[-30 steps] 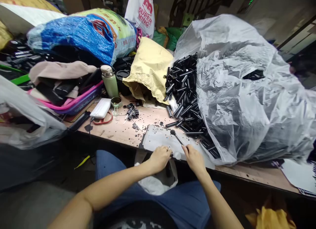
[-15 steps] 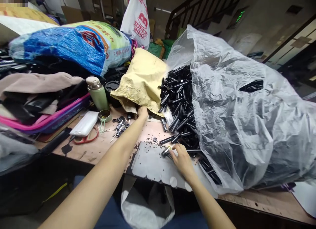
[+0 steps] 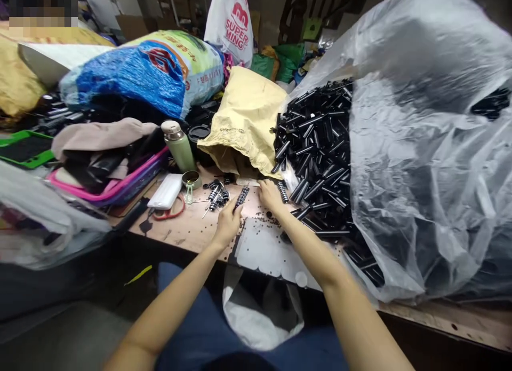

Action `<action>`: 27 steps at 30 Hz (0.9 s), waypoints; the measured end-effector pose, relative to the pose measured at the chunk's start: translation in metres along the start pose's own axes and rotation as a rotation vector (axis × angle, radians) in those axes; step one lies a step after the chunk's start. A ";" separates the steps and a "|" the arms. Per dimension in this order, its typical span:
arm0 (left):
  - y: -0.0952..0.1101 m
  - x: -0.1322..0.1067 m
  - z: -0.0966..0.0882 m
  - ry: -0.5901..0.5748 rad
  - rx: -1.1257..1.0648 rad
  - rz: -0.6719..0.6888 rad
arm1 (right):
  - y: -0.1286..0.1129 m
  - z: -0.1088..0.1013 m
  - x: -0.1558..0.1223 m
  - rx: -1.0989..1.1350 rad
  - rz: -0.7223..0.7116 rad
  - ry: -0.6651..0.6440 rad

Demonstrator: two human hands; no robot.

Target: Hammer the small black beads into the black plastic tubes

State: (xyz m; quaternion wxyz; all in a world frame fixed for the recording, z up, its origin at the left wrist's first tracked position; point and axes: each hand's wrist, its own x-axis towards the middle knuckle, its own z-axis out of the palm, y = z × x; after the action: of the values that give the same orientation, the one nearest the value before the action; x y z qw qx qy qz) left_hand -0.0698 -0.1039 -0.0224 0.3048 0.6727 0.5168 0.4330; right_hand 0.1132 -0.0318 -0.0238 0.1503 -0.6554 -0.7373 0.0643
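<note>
My left hand [image 3: 228,221] is closed on a short black ribbed part [image 3: 241,196] that sticks up past its fingers, above the wooden table [image 3: 188,227]. My right hand [image 3: 270,196] reaches forward with its fingers down on the table, just left of another ribbed black part [image 3: 283,191] and below the yellow sack [image 3: 246,120]. What its fingertips touch I cannot make out. A heap of black tubes [image 3: 316,152] spills from the big clear plastic bag [image 3: 416,147] right of both hands. A grey sheet [image 3: 268,251] with small black bits lies under my right forearm.
A green flask [image 3: 178,145], a small tin [image 3: 191,179], a white phone [image 3: 164,191], red scissors [image 3: 170,212] and small ribbed parts [image 3: 216,192] lie left. A pink basket [image 3: 120,179] with cloth, a blue sack [image 3: 140,72] and a white bag [image 3: 260,307] under the edge.
My left hand drew back from the yellow sack and now holds a ribbed part. My right hand left the grey sheet and moved forward to the sack's foot.
</note>
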 end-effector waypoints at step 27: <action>-0.020 -0.061 -0.015 -0.257 0.782 0.316 | -0.010 -0.016 -0.087 -0.047 0.075 -0.080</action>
State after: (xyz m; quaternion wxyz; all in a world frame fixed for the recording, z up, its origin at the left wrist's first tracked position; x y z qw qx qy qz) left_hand -0.0978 -0.1577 -0.0494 0.0192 0.8567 0.4904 0.1588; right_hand 0.1166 -0.1210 -0.0179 0.1027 -0.6830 -0.7189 0.0785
